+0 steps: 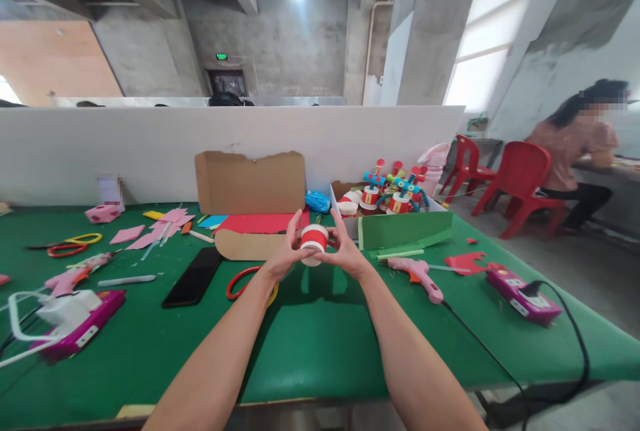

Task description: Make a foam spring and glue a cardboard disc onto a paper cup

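Both of my hands hold a small white paper cup (314,239) wrapped in a red band, raised above the green table (310,344). My left hand (289,249) grips the cup's left side with its fingers curled around it. My right hand (343,247) pinches the right side, fingers pressed on the red band. Just below my left wrist, red-handled scissors (239,282) lie on the table. A black phone (193,277) lies to their left.
A pink glue gun (419,276) and a purple power strip (523,293) lie to the right. A box of finished cup figures (393,194), cardboard (250,182) and green paper (405,229) sit behind. More scissors (70,245), paper scraps and another power strip (75,324) are at the left. A person sits at far right.
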### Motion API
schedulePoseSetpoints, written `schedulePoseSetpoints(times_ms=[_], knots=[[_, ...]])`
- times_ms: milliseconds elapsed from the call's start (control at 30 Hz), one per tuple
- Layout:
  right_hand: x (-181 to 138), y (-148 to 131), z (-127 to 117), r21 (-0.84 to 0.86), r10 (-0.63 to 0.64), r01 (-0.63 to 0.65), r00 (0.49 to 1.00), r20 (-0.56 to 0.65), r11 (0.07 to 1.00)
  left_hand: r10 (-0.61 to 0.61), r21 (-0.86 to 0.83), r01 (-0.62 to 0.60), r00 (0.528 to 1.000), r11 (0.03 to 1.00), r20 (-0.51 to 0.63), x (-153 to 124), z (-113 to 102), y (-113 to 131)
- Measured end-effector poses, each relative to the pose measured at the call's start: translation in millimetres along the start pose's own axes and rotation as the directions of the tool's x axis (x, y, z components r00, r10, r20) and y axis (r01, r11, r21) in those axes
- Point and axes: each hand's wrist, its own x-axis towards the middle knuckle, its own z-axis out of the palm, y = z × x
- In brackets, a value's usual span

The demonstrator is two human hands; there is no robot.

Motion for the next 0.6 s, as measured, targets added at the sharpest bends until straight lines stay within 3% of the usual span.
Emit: schedulePoseSetpoints(times_ms=[467,600], knots=[[-0.7,0.2,4.7,0.029,0.020,-0.019,0.999,-0.040,0.999,0.069,-0.045,-0.070,0.997,0.997,-0.030,4.4,-0.9,-4.8],[2.2,8.1,7.0,0.118,0.063,-0.054,0.995,-0.075,0.992,0.071,-0.085,-0.080,0.992,0.993,-0.106,6.5,-0.7,-9.0]])
